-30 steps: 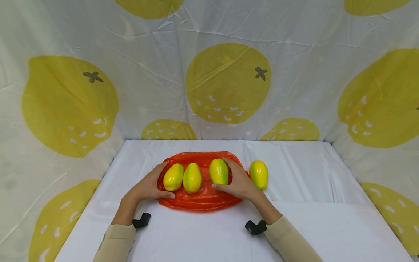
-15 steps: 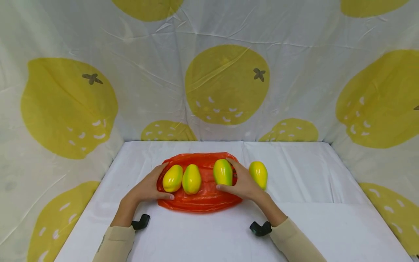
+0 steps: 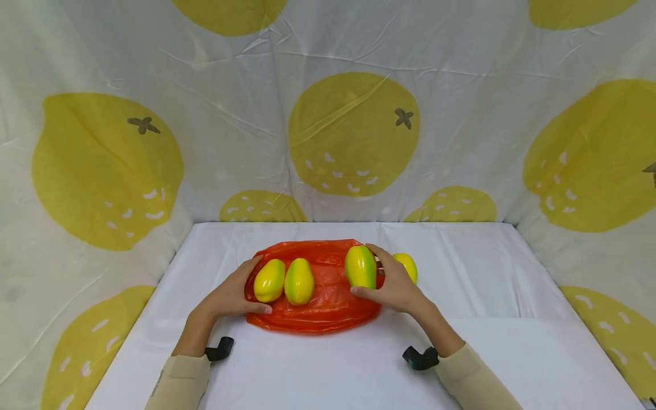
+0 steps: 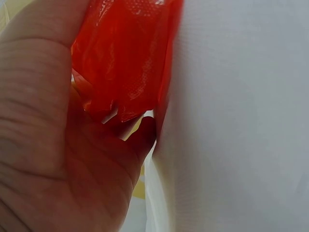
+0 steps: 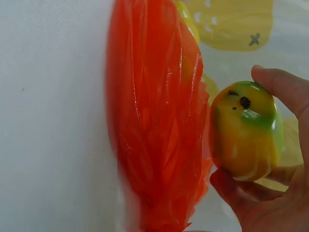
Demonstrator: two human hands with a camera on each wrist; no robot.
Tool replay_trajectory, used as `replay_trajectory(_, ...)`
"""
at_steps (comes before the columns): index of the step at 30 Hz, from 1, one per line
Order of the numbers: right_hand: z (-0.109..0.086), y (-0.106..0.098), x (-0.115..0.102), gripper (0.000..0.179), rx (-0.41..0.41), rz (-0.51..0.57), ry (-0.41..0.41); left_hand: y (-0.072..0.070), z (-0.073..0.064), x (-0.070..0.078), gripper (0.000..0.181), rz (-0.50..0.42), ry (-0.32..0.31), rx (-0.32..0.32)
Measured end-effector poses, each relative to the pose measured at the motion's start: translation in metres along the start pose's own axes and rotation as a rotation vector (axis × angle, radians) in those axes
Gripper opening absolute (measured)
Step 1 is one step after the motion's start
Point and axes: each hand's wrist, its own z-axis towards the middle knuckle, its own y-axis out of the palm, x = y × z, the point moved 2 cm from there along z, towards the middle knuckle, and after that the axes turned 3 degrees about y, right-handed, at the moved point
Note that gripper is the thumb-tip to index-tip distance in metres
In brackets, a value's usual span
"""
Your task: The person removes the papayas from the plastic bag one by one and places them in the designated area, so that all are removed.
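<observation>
A red plastic bag (image 3: pixel 328 310) lies spread on the white table with its mouth facing up. Two glossy yellow-green papayas, a left one (image 3: pixel 269 280) and a right one (image 3: pixel 299 281), sit side by side in its left half. My left hand (image 3: pixel 237 290) holds the bag's left edge, thumb in front and fingers behind; the left wrist view shows the red film (image 4: pixel 125 58) between them. Another papaya (image 3: pixel 361 266) is gripped between the thumb and fingers of my right hand (image 3: pixel 394 285), raised over the bag's right end. Its dark stem spot shows on the papaya (image 5: pixel 246 130) in the right wrist view.
One more papaya (image 3: pixel 406 266) stands on the white table (image 3: pixel 487 285) right of the bag, partly hidden behind my right hand. A lemon-print cloth (image 3: pixel 353 134) encloses the table at the back and both sides.
My right hand has moved right with the papaya, from over the bag's inside to its right edge, and now partly covers the papaya beyond. The left hand stays at the bag's left edge.
</observation>
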Motion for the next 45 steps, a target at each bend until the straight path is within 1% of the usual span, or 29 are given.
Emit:
replay_trajectory(3,-0.002,-0.004,0.001,0.104,0.006,0.003,0.010,-0.001,-0.002,-0.002,0.128,0.004,-0.008,0.000)
replay_trajectory(9,-0.004,-0.010,0.001,0.105,0.014,0.018,-0.003,-0.004,-0.007,-0.005,0.130,0.004,-0.037,0.003)
replay_trajectory(15,-0.008,-0.020,0.001,0.103,0.048,0.018,0.006,-0.005,-0.008,-0.004,0.129,0.005,-0.040,0.000)
replay_trajectory(22,-0.009,-0.027,0.004,0.102,0.051,0.012,0.020,-0.003,-0.006,-0.005,0.128,-0.001,-0.050,0.001)
replay_trajectory(26,-0.011,-0.035,0.008,0.101,0.061,0.018,0.030,-0.002,-0.005,-0.005,0.128,-0.003,-0.046,-0.002)
replay_trajectory(36,-0.017,-0.058,0.020,0.100,0.112,-0.020,0.014,-0.001,-0.003,-0.003,0.129,0.001,-0.040,0.004)
replay_trajectory(40,-0.021,-0.064,0.025,0.100,0.128,-0.026,0.002,0.000,-0.002,-0.003,0.129,-0.003,-0.038,0.006)
replay_trajectory(45,-0.024,-0.070,0.031,0.100,0.136,-0.045,0.012,0.001,-0.001,-0.003,0.128,-0.006,-0.033,0.007)
